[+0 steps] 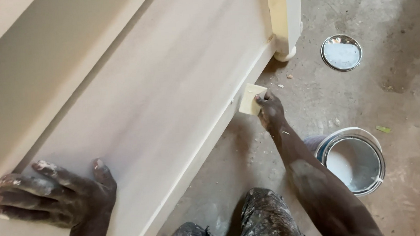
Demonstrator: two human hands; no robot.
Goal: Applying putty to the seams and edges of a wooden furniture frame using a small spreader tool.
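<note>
— What has the right hand (270, 110) got?

— A small, flat, pale yellow square scraper (251, 99), pinched between the fingertips and held against the lower edge of the big off-white painted wooden panel (168, 86), near its bottom rail and not far from the rounded cream furniture foot (285, 54) at the corner.

— And the left hand (60, 195)?

— Spread wide and flat on the face of the same panel, at the near end, well apart from the scraper. It grips nothing — the fingers are splayed and smeared with pale paint or filler.

— What lies on the floor?

— The rough grey concrete floor (396, 100) carries an open round metal paint tin (353, 159) with whitish paint inside, just beside the right forearm. Its round metal lid (341, 52) lies farther off, near the furniture foot, with its inner side up.

— Anything else in view?

— The person's knees in dark, paint-spattered trousers (261, 223) at the bottom edge, between the two arms, with the panel leaning across the left side of the view.
</note>
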